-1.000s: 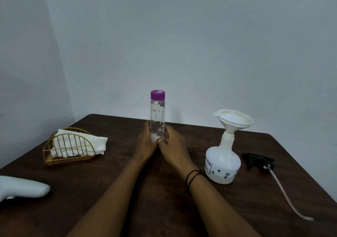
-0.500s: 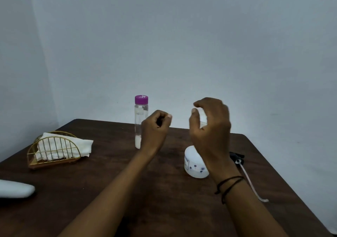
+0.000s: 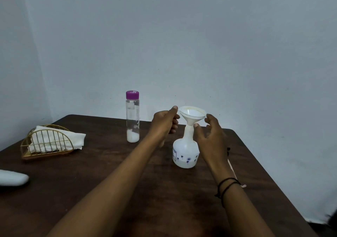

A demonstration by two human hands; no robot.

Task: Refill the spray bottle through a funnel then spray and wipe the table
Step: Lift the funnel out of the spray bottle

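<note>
A white spray bottle (image 3: 185, 153) with small blue flowers stands on the dark wooden table (image 3: 102, 165), its top off. A white funnel (image 3: 192, 115) sits in its neck. My left hand (image 3: 165, 122) pinches the small tab on the funnel's left rim. My right hand (image 3: 209, 136) hovers open at the funnel's right side, thumb close to the bottle's neck, fingers apart and holding nothing. A clear bottle with a purple cap (image 3: 132, 117), a little liquid in its base, stands to the left.
A folded white cloth (image 3: 58, 139) lies in a gold wire holder (image 3: 45, 145) at the left. A white rounded object (image 3: 13, 177) pokes in at the left edge. The sprayer's tube (image 3: 232, 169) shows behind my right forearm. The table's right edge runs close by.
Both hands left the clear bottle, rose, then came to the funnel. The left now pinches its rim tab; the right is open beside it. The view shifted.
</note>
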